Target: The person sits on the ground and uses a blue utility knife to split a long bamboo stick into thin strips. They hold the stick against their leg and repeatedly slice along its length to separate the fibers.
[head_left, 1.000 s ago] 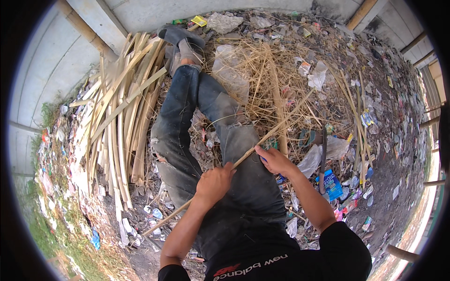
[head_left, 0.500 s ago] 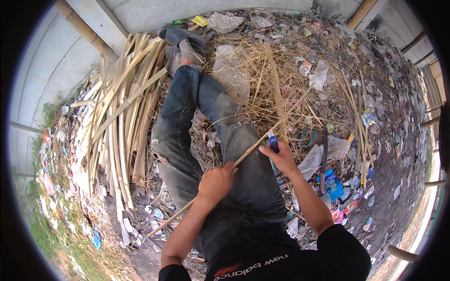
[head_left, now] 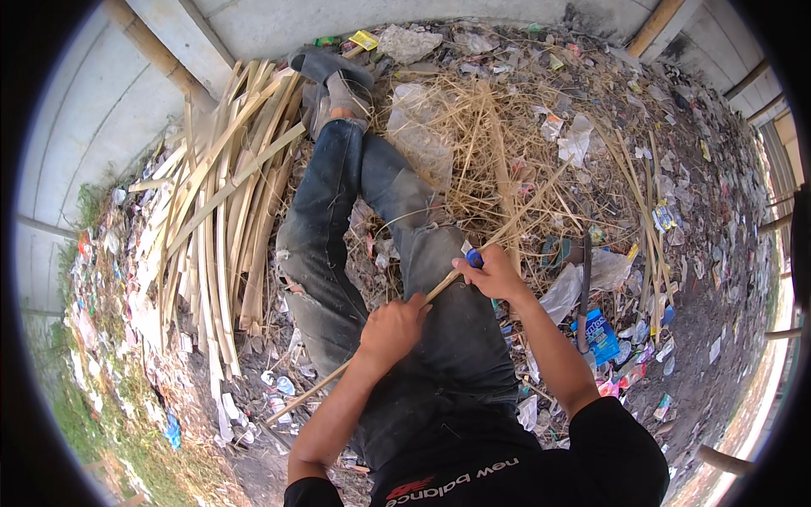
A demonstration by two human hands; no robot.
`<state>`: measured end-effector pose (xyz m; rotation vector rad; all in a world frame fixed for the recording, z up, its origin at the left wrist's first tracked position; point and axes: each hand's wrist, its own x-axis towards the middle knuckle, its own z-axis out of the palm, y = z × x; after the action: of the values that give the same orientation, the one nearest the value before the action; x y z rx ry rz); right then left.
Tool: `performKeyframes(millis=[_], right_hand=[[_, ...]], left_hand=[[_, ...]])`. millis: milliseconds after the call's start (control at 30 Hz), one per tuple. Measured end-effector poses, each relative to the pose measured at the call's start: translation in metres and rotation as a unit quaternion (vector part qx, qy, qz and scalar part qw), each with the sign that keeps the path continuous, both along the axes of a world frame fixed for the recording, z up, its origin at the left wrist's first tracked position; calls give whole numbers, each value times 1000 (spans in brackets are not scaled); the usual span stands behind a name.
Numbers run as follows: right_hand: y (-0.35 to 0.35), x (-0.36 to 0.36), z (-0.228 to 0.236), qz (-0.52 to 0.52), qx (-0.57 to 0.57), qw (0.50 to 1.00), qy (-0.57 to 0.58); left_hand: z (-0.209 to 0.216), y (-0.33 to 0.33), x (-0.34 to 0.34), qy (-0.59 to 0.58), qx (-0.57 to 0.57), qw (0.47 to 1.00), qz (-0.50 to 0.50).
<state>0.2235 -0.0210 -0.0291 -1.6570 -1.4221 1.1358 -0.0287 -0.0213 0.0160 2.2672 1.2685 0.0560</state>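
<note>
A long thin bamboo strip [head_left: 441, 287] runs slantwise across my lap, from beside my left forearm up to the pile of shavings. My left hand [head_left: 392, 331] is closed around it over my thighs. Just right of it, my right hand [head_left: 498, 275] grips a small blue-handled cutting tool, apparently a utility knife [head_left: 473, 255]. The tool is against or very close to the strip; the hand hides most of it, and I cannot make out its edge.
Split bamboo slats [head_left: 228, 194] lie heaped at the left. Straw-like shavings [head_left: 473, 144] cover the ground beyond my legs. A dark curved blade-like tool [head_left: 585, 287] lies right of my right forearm, near a blue packet [head_left: 600, 338]. Scattered litter surrounds me; a pale wall [head_left: 338, 25] stands behind.
My right hand has moved a little left along the bamboo strip with the blue tool, closer to my left hand. The left hand has stayed almost in place.
</note>
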Motion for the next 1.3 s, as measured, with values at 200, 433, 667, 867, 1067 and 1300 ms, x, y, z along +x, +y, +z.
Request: performKeyframes(millis=[200, 433, 667, 867, 1067, 1300], right_hand=[[-5, 0, -11, -27, -2, 993, 117], [-4, 9, -20, -29, -10, 971, 236], [3, 17, -22, -20, -3, 966, 257], [6, 7, -24, -26, 13, 945, 325], [17, 12, -6, -24, -5, 967, 252], [18, 8, 14, -52, 91, 977, 184]], left_hand=[[-4, 7, -5, -66, -27, 997, -15], [-8, 12, 1, -125, -67, 990, -17], [0, 14, 10, -146, -75, 986, 0], [-4, 20, 6, -162, -95, 982, 2], [-6, 27, 2, -166, -142, 975, 42], [30, 32, -1, -174, 6, 976, 131]])
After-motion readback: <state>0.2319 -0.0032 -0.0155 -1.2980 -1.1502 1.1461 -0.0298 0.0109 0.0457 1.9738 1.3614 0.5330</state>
